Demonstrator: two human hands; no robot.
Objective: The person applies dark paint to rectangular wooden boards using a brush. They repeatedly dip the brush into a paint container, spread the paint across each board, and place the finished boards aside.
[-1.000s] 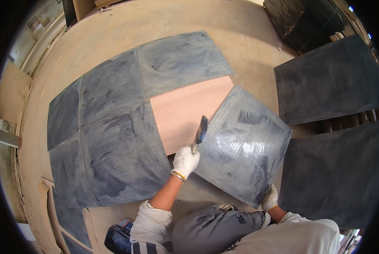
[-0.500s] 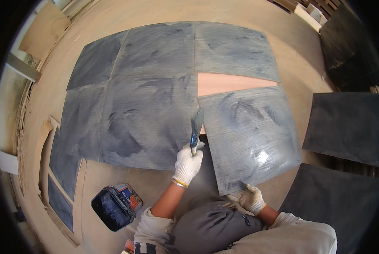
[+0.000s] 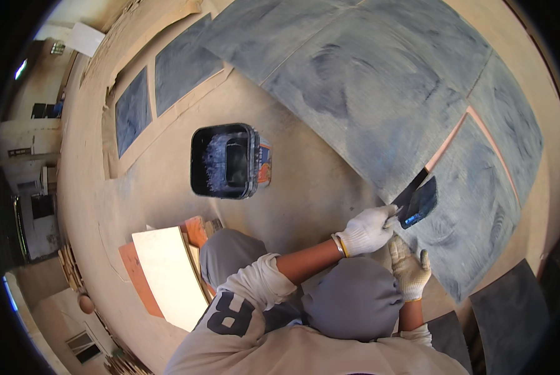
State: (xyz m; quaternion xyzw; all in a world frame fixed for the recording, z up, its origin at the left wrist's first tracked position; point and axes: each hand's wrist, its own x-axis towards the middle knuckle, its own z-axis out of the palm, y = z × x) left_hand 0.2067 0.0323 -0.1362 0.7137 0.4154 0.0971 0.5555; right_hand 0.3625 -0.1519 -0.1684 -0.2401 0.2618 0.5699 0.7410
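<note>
My left hand [image 3: 364,231], in a white knitted glove, is closed round the handle of a putty knife [image 3: 421,205]. Its wide blade is coated dark and held over the near side of a loose panel [image 3: 467,234] streaked blue-grey. Beside that panel's near edge is my gloved right hand [image 3: 410,272], thumb and fingers apart, nothing gripped in it that I can make out. Narrow pink strips [image 3: 447,145] show between the loose panel and the neighbouring coated panel [image 3: 355,106]. To the left on the floor stands a square black bucket [image 3: 225,161] with dark residue inside.
Two small dark panels [image 3: 183,65] lie on brown sheeting at the far left. A stack of boards with a cream sheet [image 3: 170,275] on top is by my left knee. At the lower right rest more dark panels [image 3: 511,322].
The view has swung left, bringing the bucket towards the middle. The pink gap beside the loose panel has narrowed. My left hand and the putty knife are now close to my right hand.
</note>
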